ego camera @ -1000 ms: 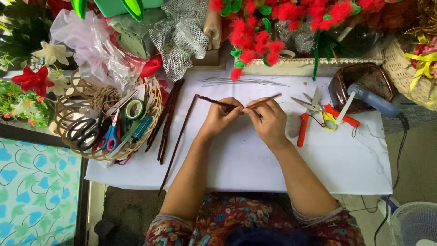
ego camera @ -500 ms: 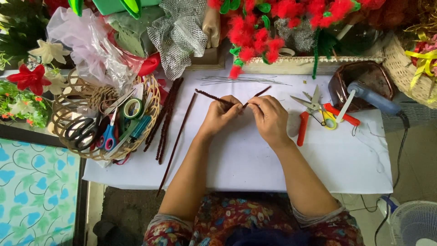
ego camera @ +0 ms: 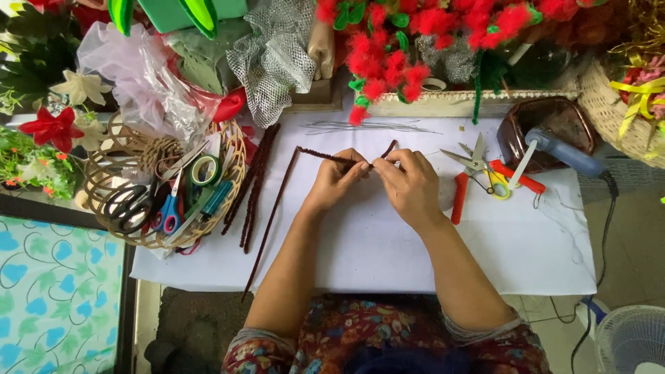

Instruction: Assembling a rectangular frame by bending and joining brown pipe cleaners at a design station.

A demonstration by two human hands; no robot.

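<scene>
Head view: wicker basket (ego camera: pixel 232 149) of scissors at left. Dark brown fuzzy pipe cleaner (ego camera: pixel 325 156), thin and bent, lies over white paper (ego camera: pixel 374 242); left hand (ego camera: pixel 337 178) and right hand (ego camera: pixel 409 183) pinch it, fingertips closed. Red-handled snips (ego camera: pixel 474 170) beside.

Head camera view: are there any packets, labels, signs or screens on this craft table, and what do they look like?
No screens, signs or readable labels show.
Clear plastic wrapping: crumpled, pinkish, behind the wicker basket at the left.
Green foam sheet: top edge, flat, bright green.
Tape rolls: inside the basket, round, green and pale; any label is too small to tell.
</scene>
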